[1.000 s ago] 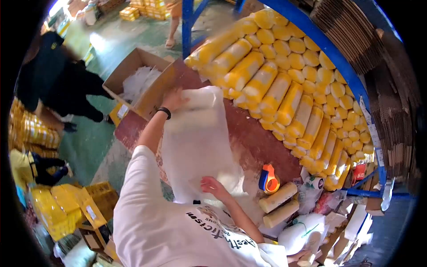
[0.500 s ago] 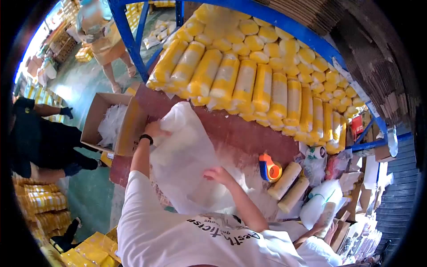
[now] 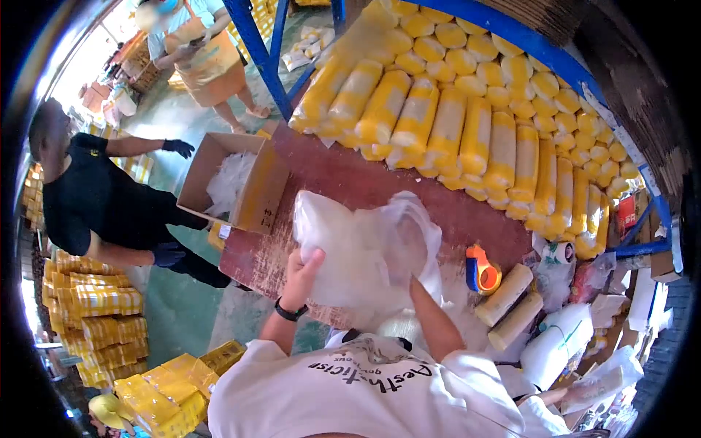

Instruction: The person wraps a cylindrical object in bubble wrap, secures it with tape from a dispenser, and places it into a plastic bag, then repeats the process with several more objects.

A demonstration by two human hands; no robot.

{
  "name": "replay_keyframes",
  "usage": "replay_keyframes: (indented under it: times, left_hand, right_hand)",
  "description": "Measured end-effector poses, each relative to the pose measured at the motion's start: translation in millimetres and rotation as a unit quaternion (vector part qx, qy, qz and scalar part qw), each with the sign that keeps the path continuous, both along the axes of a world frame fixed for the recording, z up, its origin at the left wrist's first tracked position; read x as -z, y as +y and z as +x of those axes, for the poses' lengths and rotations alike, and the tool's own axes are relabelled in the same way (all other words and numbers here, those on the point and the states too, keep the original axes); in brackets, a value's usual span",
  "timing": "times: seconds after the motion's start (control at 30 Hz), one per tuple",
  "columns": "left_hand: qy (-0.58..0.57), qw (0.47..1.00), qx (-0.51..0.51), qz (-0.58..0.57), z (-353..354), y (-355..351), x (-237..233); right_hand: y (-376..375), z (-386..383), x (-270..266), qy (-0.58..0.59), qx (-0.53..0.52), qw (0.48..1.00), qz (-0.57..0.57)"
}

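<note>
My left hand (image 3: 301, 277), with a black band at its wrist, is closed round the left side of a translucent white plastic bag (image 3: 343, 252), thumb on top. The bag is raised over the reddish table (image 3: 252, 255), and its right part stands puffed and open. My right forearm reaches up to the bag's right part; the hand itself is hidden inside or behind the plastic.
Yellow-and-white rolls (image 3: 445, 131) are stacked along the table's back under a blue frame. A carton (image 3: 263, 190) stands left, a tape dispenser (image 3: 483, 270) and two rolls (image 3: 504, 296) right. A co-worker in black (image 3: 109, 197) and another person (image 3: 201, 58) are at the left.
The bag, spread long over the table before, is now gathered up and puffed out. My left hand has moved to its near left side; my right hand has gone out of sight in the plastic.
</note>
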State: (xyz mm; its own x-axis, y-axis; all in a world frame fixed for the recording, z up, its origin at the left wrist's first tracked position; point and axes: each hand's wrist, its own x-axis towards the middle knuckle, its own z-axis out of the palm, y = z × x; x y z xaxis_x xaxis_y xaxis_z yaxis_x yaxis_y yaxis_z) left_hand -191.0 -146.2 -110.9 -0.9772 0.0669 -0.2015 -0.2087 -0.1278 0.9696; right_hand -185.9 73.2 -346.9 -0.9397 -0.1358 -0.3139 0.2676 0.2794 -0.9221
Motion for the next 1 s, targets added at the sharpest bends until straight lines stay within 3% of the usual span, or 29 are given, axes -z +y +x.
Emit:
replay_keyframes:
  times: [0.07, 0.13, 0.23, 0.27, 0.3, 0.4, 0.5, 0.57, 0.67, 0.73, 0.77, 0.8, 0.83, 0.87, 0.9, 0.93, 0.97, 1.0]
  left_hand:
    - [0.109, 0.994, 0.019, 0.002, 10.4, 23.2, -44.4]
    - [0.147, 0.978, -0.059, 0.135, 20.5, 57.5, -94.3]
    - [0.29, 0.954, -0.004, 0.08, 7.6, 63.1, -133.9]
    - [0.286, 0.955, -0.014, 0.073, 0.2, 64.2, -138.5]
    - [0.183, 0.975, -0.077, 0.097, -4.9, 67.0, -141.2]
    - [0.145, 0.986, -0.08, -0.035, -18.8, 53.1, -150.2]
    - [0.131, 0.94, 0.014, -0.314, -14.8, 10.6, -107.4]
    - [0.135, 0.934, 0.002, -0.33, 7.3, 9.1, -91.2]
    - [0.122, 0.921, -0.072, -0.361, 36.4, -17.9, -54.0]
    - [0.156, 0.854, -0.151, -0.472, 60.6, -44.4, -27.3]
    - [0.169, 0.808, -0.203, -0.527, 75.2, -61.5, -18.4]
    - [0.133, 0.702, -0.229, -0.661, 91.5, -65.3, -12.4]
    - [0.155, 0.626, -0.255, -0.721, 103.8, -49.8, -23.4]
    - [0.093, 0.846, -0.327, -0.41, 101.7, -36.5, -34.0]
    - [0.192, 0.605, -0.183, -0.751, 112.4, -24.7, -28.0]
    - [0.219, 0.631, -0.044, -0.743, 117.8, -3.1, -32.2]
    - [0.241, 0.81, 0.002, -0.535, 114.4, 17.0, -15.3]
    - [0.277, 0.845, 0.085, -0.451, 113.1, 46.4, -14.3]
  right_hand:
    - [1.4, -0.6, -9.7, -0.027, -0.014, 0.999, -0.032]
    - [0.4, 4.7, -27.0, -0.063, -0.028, 0.994, -0.085]
    - [2.2, 22.2, -53.3, -0.148, -0.038, 0.967, -0.204]
    - [3.4, 31.3, -61.6, -0.185, -0.036, 0.949, -0.254]
    - [8.0, 40.1, -67.8, -0.225, -0.03, 0.925, -0.306]
    - [28.3, 61.8, -94.5, -0.325, -0.01, 0.837, -0.441]
    - [54.2, 70.6, -116.4, -0.369, 0.006, 0.777, -0.51]
    - [68.5, 72.8, -129.1, -0.377, 0.014, 0.766, -0.521]
    - [82.9, 86.8, -130.5, -0.355, 0.054, 0.801, -0.48]
    - [85.4, 90.8, -127.2, -0.336, 0.064, 0.831, -0.438]
    - [87.3, 88.7, -129.7, -0.351, 0.103, 0.813, -0.453]
    - [90.0, 87.7, -134.8, -0.366, 0.139, 0.794, -0.465]
    - [88.2, 86.7, -138.3, -0.339, 0.177, 0.795, -0.471]
    - [84.0, 83.5, -141.9, -0.308, 0.215, 0.817, -0.437]
    - [82.9, 77.5, -122.2, -0.296, 0.212, 0.82, -0.443]
    - [83.1, 73.9, -98.2, -0.281, 0.212, 0.821, -0.45]
    - [80.9, 73.1, -93.6, -0.283, 0.197, 0.822, -0.453]
    - [81.3, 72.9, -90.3, -0.285, 0.188, 0.822, -0.455]
